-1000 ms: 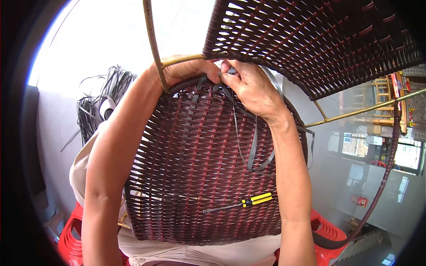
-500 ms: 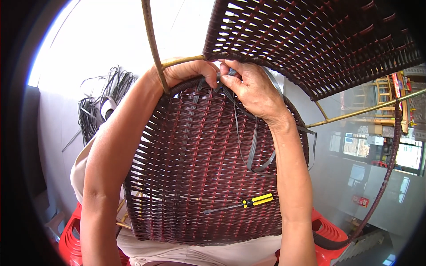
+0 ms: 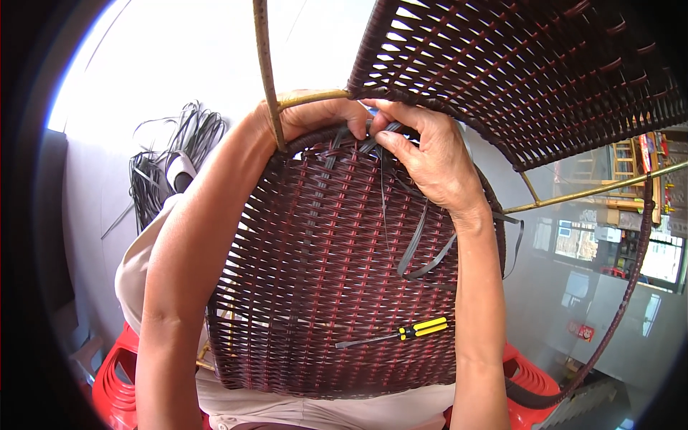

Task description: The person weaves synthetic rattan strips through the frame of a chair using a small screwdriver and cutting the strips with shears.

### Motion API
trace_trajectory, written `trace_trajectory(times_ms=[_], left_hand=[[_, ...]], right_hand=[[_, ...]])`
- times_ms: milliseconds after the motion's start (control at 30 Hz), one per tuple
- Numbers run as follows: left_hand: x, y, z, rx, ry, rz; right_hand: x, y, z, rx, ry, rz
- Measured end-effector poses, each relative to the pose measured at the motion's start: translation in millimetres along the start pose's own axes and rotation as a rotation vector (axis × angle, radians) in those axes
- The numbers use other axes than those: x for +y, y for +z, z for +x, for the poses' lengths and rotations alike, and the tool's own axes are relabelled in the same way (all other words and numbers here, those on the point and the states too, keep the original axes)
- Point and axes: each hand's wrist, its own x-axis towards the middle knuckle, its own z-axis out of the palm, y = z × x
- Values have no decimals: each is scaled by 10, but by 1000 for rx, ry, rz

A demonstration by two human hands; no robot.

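A dark red-brown woven wicker panel (image 3: 337,258) spans between my forearms, joined to a brassy metal frame (image 3: 268,79). My left hand (image 3: 330,107) reaches over its top rim behind the frame, fingers bent down onto grey strips at the edge. My right hand (image 3: 430,158) pinches grey strips at that rim with thumb and index finger, close beside my left fingers. Loose grey strip loops (image 3: 412,254) hang over the weave. A yellow-and-black screwdriver (image 3: 423,327) lies on the panel's lower right.
A second woven panel (image 3: 516,64) overhangs at upper right. A metal rail (image 3: 595,186) runs rightward below it. A bundle of grey strips (image 3: 150,186) lies at left. Red plastic stools (image 3: 115,380) show at both lower corners. Wooden ladder-like items (image 3: 623,161) stand in the right background.
The panels and both hands sit slightly farther right in the picture. My right hand has shifted a little downward, with the thumb and fingers still at the strips on the rim.
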Motion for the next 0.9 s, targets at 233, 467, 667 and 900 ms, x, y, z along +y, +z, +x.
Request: trace_trajectory(times_ms=[233,467,667,900], left_hand=[[-12,-10,11,19,-17,-81],[-15,-8,12,26,48,-31],[7,8,-6,72,91,37],[44,39,-19,28,56,15]], right_hand=[[78,35,15,-3,-69,-108],[0,18,27,-46,15,-57],[54,48,23,14,-56,-43],[-4,34,16,7,15,-24]])
